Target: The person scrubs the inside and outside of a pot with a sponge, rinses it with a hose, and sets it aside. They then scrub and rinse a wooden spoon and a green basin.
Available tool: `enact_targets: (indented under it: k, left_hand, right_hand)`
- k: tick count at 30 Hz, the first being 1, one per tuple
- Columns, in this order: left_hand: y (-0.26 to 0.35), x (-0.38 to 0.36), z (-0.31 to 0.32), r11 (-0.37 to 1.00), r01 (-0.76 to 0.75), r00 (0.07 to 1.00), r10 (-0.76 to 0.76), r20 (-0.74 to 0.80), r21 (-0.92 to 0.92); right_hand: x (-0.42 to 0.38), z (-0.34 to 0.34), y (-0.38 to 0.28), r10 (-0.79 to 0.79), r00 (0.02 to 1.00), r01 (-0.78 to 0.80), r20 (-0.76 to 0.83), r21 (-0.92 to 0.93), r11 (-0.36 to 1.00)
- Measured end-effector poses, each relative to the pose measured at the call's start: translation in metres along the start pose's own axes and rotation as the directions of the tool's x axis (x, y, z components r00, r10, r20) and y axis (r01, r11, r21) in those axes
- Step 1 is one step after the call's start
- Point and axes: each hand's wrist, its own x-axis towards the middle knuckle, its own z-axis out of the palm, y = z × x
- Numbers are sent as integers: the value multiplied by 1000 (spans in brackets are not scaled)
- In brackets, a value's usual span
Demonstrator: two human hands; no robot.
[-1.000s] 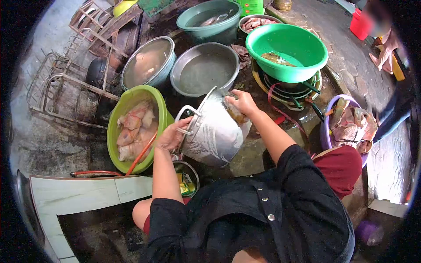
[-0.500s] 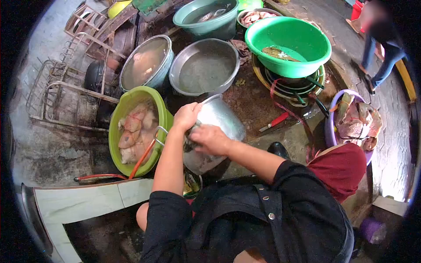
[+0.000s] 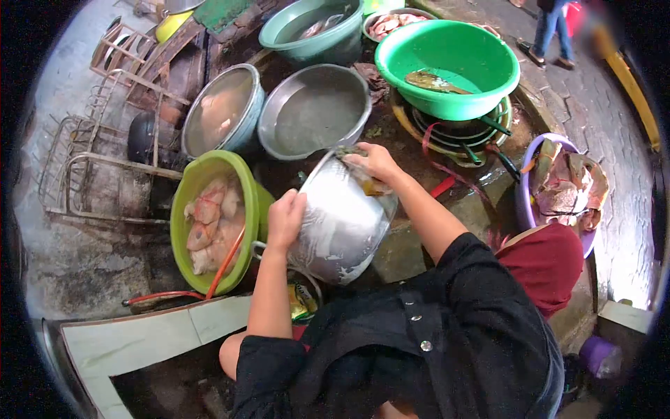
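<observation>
A metal pot is tipped on its side in front of me, its outer surface streaked with white suds. My left hand is closed on the pot's left edge and steadies it. At the upper right of the pot, my right hand presses a scouring pad against the metal; the pad looks dark green and yellow, partly covered by my fingers. A metal loop handle shows beside my left wrist. Close behind the pot stands a metal basin of cloudy water.
Meat pieces lie in a lime-green tub at left, with an orange hose across it. A bright green basin rests on a stove. A red-handled knife lies on the floor. Fish heads fill a purple basin; a person stands beyond.
My right hand has moved from the pot's middle to its upper right edge. My left hand has shifted lower. The pot has turned, showing more sudsy surface. The other person has moved farther off.
</observation>
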Motion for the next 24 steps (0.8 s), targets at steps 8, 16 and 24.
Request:
enact_targets:
  k: [8, 16, 24]
  left_hand:
    - [-40, -8, 23, 902, 112, 981, -166, -95, -418]
    - [-33, -12, 19, 991, 100, 945, -68, -320, 85]
    - [-81, -30, 10, 986, 96, 874, -149, -462, -136]
  right_hand:
    - [-94, 9, -74, -651, 748, 597, 131, -562, 573]
    - [-103, 31, -63, -541, 840, 485, -44, -385, 785]
    - [40, 33, 181, 2, 983, -30, 183, 149, 988]
